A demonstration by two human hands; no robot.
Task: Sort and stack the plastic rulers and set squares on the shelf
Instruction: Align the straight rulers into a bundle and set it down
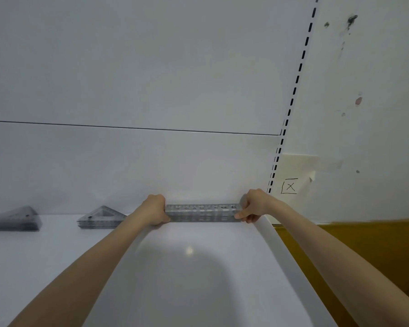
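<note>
Several clear plastic rulers, greyish with printed graduations, are gathered into one ruler stack (202, 213). It lies lengthwise at the back of the white shelf (57, 256), just left of the foot of the slotted upright (295, 83). It sits close to the back panel (128, 161); contact with the panel cannot be told.

Hands: the left hand (154, 210) grips the stack's end farther from the upright, fingers curled, knuckles up. The right hand (254, 205) grips the end nearest the upright, fingers wrapped over the far side and thumb at the near lower edge. Both forearms are bare and reach forward across the shelf.

Surroundings:
- The near set-square stack (103, 217) is farther left of the upright, beyond the left hand. It is clear and triangular, and the left forearm hides its corner on the upright's side.
- The far set-square stack (15, 219) is farthest left of the upright (blurred, layers not countable).
- A paper note (293, 182) with a boxed X hangs just right of the upright's foot, on a stained wall.
- An ochre surface (376, 251) lies below and right of the upright.
</note>
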